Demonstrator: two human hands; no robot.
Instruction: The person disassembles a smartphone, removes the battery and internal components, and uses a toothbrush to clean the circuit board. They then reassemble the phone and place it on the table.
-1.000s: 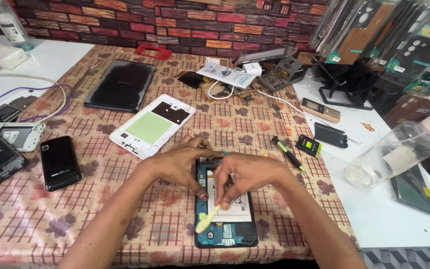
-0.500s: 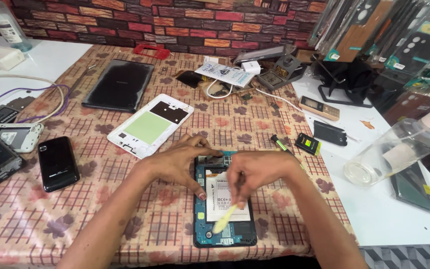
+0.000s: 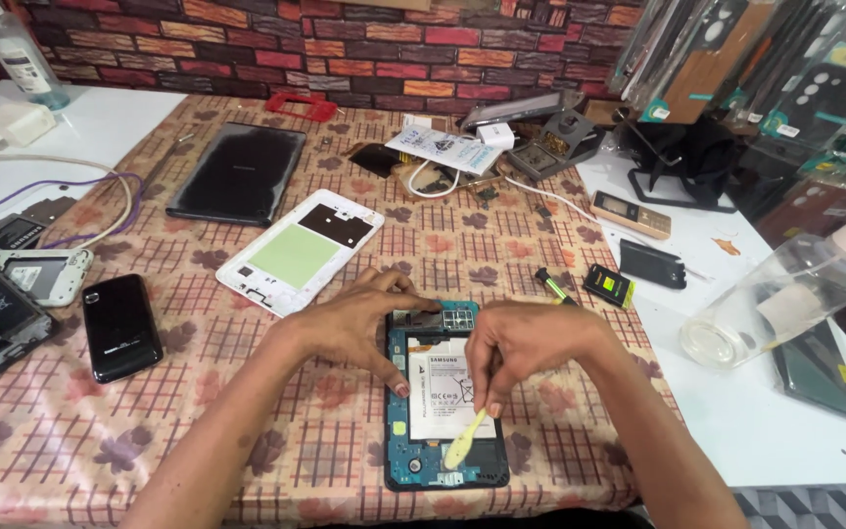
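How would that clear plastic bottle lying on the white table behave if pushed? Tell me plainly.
The clear bottle lies on its side on the white table, so it would probably roll rather than slide. It looks nearly empty, so likely light and easy to shift. Its thin see-through wall may dent under a firm squeeze.

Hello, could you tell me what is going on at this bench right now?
A person is working on an opened tablet lying on the patterned tablecloth, its white battery exposed. The left hand steadies the tablet's upper left edge, while the right hand holds a pale yellow pry tool with its tip down by the battery's lower edge. The white back cover lies apart to the upper left, beside a black tablet and a black phone.
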